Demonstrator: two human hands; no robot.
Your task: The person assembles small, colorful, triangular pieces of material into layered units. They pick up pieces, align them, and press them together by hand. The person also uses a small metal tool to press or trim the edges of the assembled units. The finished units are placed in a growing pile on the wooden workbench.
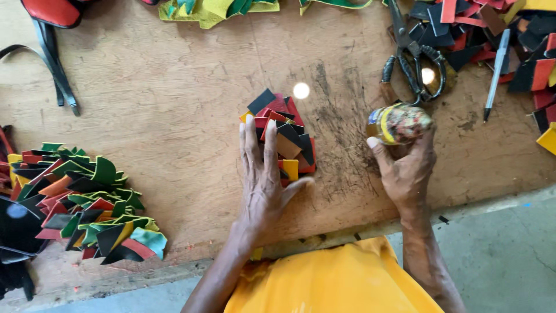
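Here, at the far left edge of the worn, scuffed wooden table (174,104), a fanned row of overlapping green, black, red, orange and yellow leather cut pieces (87,203) lies spread out, with a dark strap (55,69) lying above it, near the top-left corner, below a red padded shape (52,11). Further along the top edge sits a heap of yellow-green scraps (214,8).

Near the middle, the left hand (266,179) lies flat, palm down, with fingers stretched straight and the thumb spread out to the side, pressing on a small pile of black, red and yellow leather pieces (286,136). The fingertips rest on the pile's left part; the pile's right half shows uncovered beside the fingers.

To the right, well apart from that pile, the right hand (408,168) is closed around a small round jar, smeared and many-coloured, with a yellow band (398,123), held just above the table's dark, scratched patch. Just behind the jar lie black-handled scissors (414,64), blades pointing away from the person. Right of these a slim pen with a light barrel (497,72) rests at a slant, and a loose heap of red, black and yellow leather offcuts (509,40) fills the top-right corner. At the bottom, yellow cloth (330,278) covers the person's lap.
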